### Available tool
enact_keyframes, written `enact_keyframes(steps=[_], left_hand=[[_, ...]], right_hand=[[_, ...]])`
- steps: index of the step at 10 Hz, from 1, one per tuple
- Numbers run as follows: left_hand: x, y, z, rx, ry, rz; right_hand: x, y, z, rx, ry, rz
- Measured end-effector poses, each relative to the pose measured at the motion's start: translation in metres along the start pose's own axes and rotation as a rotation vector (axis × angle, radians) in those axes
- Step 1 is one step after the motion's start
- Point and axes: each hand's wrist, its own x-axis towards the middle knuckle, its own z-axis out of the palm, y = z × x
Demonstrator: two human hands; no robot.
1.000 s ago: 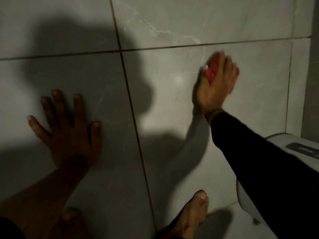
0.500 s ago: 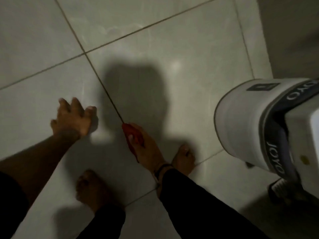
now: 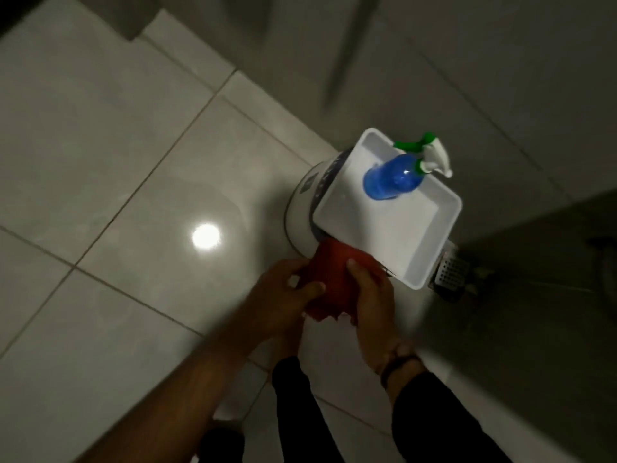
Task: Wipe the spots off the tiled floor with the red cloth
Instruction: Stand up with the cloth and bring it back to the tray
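The red cloth (image 3: 334,279) is held up off the floor, in front of me and spread between both hands. My left hand (image 3: 280,299) grips its left side with the thumb across the front. My right hand (image 3: 372,302) grips its right side; a dark band sits on that wrist. The grey tiled floor (image 3: 133,195) lies well below, seen from standing height, with a bright lamp reflection on it. No spots show clearly in the dim light.
A white tray (image 3: 390,235) holding a blue spray bottle (image 3: 394,175) with a green and white trigger rests on a round white appliance (image 3: 300,208) just beyond the cloth. A metal grille (image 3: 450,275) sits beside it. Grey walls stand at the top and right.
I have risen from crouching to standing. My left hand left the floor and now grips the cloth together with my right hand, which lifted the cloth off the tiles.
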Motion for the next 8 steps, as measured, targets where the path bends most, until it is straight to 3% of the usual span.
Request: enact_keyframes(steps=[1,4,6,8], left_hand=[[0.041,0.066,0.041,0.255,0.010,0.105],[0.145,0.112,0.115,0.779,0.174,0.073],[0.175,0.094,0.131,0.833,0.266,-0.029],[0.150,0.095,0.132,0.811,0.325,0.070]], right_hand=[[0.047,-0.046,-0.037,0.106,0.130,0.061],[0.157,-0.069,-0.076,-0.374,0.175,0.118],[0.184,-0.055,-0.077,-0.670,0.197,0.029],[0.175,-0.052,-0.078,-0.773,0.244,0.013]])
